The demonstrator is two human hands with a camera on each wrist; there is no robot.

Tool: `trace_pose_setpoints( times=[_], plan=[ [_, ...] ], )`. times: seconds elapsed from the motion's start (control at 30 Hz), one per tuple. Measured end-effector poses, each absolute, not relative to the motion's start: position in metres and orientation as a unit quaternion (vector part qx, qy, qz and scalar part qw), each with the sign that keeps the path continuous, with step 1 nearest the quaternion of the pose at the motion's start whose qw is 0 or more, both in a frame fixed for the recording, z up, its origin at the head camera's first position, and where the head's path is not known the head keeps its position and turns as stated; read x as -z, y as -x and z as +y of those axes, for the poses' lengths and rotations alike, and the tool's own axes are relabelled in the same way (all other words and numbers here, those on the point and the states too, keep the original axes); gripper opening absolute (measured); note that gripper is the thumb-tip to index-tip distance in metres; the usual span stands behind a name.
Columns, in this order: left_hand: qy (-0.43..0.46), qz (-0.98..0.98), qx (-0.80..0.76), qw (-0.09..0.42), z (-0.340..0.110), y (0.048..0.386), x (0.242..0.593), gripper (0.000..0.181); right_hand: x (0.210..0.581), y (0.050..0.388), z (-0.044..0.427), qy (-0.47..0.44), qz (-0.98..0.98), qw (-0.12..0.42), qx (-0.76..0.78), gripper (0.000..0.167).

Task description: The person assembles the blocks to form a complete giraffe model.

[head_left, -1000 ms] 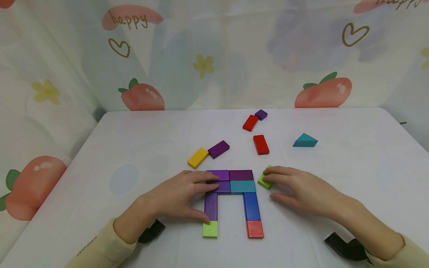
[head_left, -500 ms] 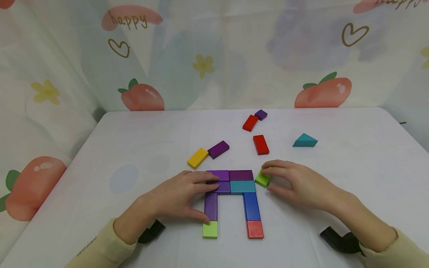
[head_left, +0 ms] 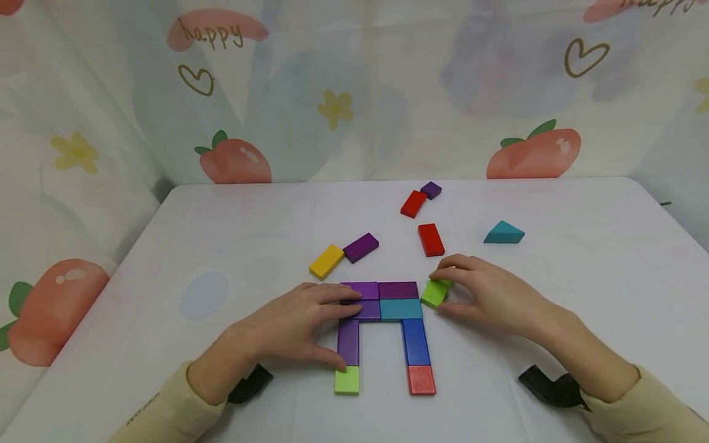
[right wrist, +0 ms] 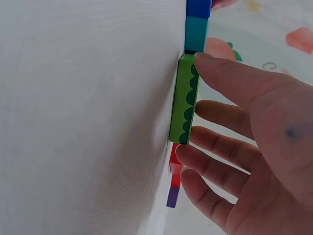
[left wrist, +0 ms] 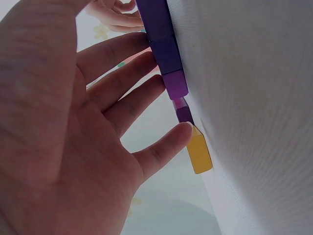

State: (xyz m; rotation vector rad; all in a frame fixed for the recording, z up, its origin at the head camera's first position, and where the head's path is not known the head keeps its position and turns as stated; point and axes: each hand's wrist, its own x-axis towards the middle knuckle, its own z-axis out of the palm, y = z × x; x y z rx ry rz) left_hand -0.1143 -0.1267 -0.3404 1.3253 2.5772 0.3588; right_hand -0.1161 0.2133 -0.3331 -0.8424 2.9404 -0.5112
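Flat coloured blocks form an arch on the table, with a teal block (head_left: 400, 309), a blue block (head_left: 416, 341) and a red end block (head_left: 422, 379) on its right side. My left hand (head_left: 293, 320) lies along the left side, fingers extended onto the purple blocks (head_left: 349, 344). Its thumb reaches the top of the light green end block (head_left: 347, 380). At the arch's upper right corner, my right hand (head_left: 498, 298) holds a green block (head_left: 435, 293) between thumb and fingers. In the right wrist view this green block (right wrist: 185, 98) shows dark green scallops on its side.
Behind the arch lie a yellow block (head_left: 327, 262) touching a purple block (head_left: 361, 247). Farther right are a red block (head_left: 431, 239), another red block (head_left: 413, 203) against a small purple one (head_left: 431, 190), and a teal triangle (head_left: 504, 232).
The right hand has shifted left with the green block, bringing it up against the arch's right edge, and its fingers have moved farther up the block. My left hand stays in place.
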Motion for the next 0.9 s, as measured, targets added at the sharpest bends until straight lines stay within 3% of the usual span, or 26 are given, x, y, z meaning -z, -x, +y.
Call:
trace_pose_setpoints(
  times=[0.9],
  plan=[
    [-0.454, 0.876, -0.126, 0.105, -0.1266, 0.1143, 0.3409, 0.080, 0.3344, 0.1178, 0.2106, 0.283, 0.946, 0.016, 0.157, 0.043]
  ],
)
